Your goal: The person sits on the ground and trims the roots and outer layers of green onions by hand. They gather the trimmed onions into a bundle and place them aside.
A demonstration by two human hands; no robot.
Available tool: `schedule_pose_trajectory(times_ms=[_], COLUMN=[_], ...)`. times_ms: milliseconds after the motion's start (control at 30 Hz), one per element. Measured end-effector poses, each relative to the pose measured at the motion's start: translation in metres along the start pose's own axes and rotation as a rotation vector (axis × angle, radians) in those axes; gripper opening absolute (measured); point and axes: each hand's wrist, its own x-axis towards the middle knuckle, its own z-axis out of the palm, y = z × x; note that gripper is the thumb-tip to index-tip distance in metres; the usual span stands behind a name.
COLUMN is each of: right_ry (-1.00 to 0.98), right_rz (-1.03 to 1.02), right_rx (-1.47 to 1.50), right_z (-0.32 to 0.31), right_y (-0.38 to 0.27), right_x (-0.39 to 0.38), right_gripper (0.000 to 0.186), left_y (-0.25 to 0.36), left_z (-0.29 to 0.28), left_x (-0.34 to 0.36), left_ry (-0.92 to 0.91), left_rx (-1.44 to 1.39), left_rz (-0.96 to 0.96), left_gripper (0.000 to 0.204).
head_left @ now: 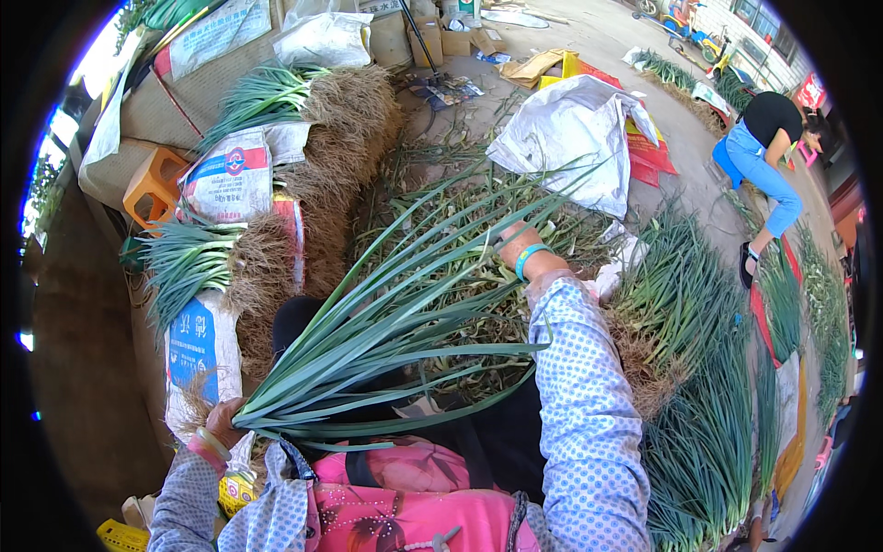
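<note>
My left hand (223, 423), at the lower left, is closed around the root end of a bunch of green onions (368, 345). The long green leaves fan out across my lap toward the upper right. My right hand (522, 247), with a turquoise band on its wrist, is curled beside the far leaf tips, above a heap of trimmed leaves (441, 212). Whatever its fingers pinch, if anything, is too small to make out. Stray roots stick out next to my left hand.
Stacked green onions with brown roots (340, 138) stand at left by an orange stool (154, 189). More green onions (699, 432) lie at right. A white sack (575, 138) lies ahead. At far right a person (768, 152) in blue trousers bends over.
</note>
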Motion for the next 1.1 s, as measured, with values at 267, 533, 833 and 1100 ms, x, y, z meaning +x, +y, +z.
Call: schedule_pose_trajectory(times_ms=[267,533,833,1100], right_ry=[0.162,0.558,0.836,0.861], right_rz=[-0.048,0.156,0.21,0.034], right_rx=[0.282,0.336,0.758,0.399], right_z=[-0.015,-0.043,-0.062,-0.057], right_y=[0.001,0.025,0.042,0.017], right_x=[-0.003,-0.021,-0.021,-0.005], right_gripper=[0.019,0.02,0.023,0.04], left_y=[-0.02,0.005,-0.069,-0.048], left_z=[0.008,-0.001,0.031,0.016], left_x=[-0.006,-0.005,-0.009,-0.003], left_ry=[0.015,-0.069,-0.078,-0.045], left_rx=[-0.069,-0.14,-0.406,-0.09], left_rz=[-0.004,-0.041,-0.056,0.03], left_gripper=[0.035,0.041,0.045,0.036])
